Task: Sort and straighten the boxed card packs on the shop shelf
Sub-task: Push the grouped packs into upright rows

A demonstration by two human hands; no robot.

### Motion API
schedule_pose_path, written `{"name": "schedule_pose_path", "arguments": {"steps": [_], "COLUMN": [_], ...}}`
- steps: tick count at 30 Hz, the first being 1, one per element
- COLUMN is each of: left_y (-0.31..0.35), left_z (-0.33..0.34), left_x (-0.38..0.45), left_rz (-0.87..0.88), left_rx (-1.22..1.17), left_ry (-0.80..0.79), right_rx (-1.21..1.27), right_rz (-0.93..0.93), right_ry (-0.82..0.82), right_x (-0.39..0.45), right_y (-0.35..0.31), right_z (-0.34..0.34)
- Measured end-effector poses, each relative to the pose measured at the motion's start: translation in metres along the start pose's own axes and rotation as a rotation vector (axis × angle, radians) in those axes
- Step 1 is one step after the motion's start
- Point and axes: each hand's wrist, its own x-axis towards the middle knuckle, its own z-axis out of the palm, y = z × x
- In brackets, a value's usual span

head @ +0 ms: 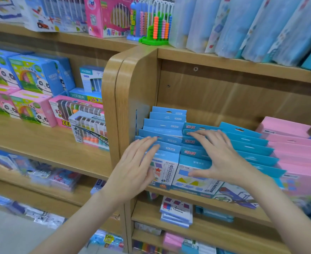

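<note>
Several rows of boxed card packs stand on the wooden shelf [196, 197]. The leftmost blue row [166, 123] leans back against the shelf's side panel. My left hand [138, 165] lies flat with straight fingers on the front packs of that row. A second blue row [192, 153] carries red lettering on its tabs. My right hand [218, 154] spreads over it, fingers on the tabs, thumb on the front box face. A third blue row [250, 143] and a pink row [290, 142] stand to the right.
The rounded wooden side panel [125, 99] divides this shelf from the left unit, which holds panda abacus boxes [30, 76]. Above stand bead abacuses [156, 26] and clear blue packs [251, 24]. The lower shelf holds stacked card boxes [176, 211].
</note>
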Motion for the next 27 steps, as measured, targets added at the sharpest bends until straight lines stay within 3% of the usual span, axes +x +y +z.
{"name": "schedule_pose_path", "arguments": {"steps": [6, 11, 14, 21, 27], "left_y": [0.004, 0.007, 0.008, 0.007, 0.006], "left_z": [-0.002, -0.009, -0.007, -0.010, -0.013], "left_x": [0.028, 0.048, 0.049, 0.053, 0.057], "left_rz": [-0.028, -0.065, -0.080, -0.086, -0.085], "left_rx": [0.151, 0.239, 0.264, 0.262, 0.245], "left_ry": [-0.170, -0.320, -0.372, -0.388, -0.418], "right_rx": [0.290, 0.211, -0.014, -0.007, 0.169], "right_rz": [0.040, -0.039, -0.039, -0.108, -0.120], "right_ry": [0.113, -0.174, -0.396, -0.251, -0.346], "right_x": [0.058, 0.129, 0.148, 0.140, 0.135], "right_y": [0.013, 0.011, 0.005, 0.003, 0.012], "right_z": [-0.027, -0.030, -0.018, -0.005, -0.019]}}
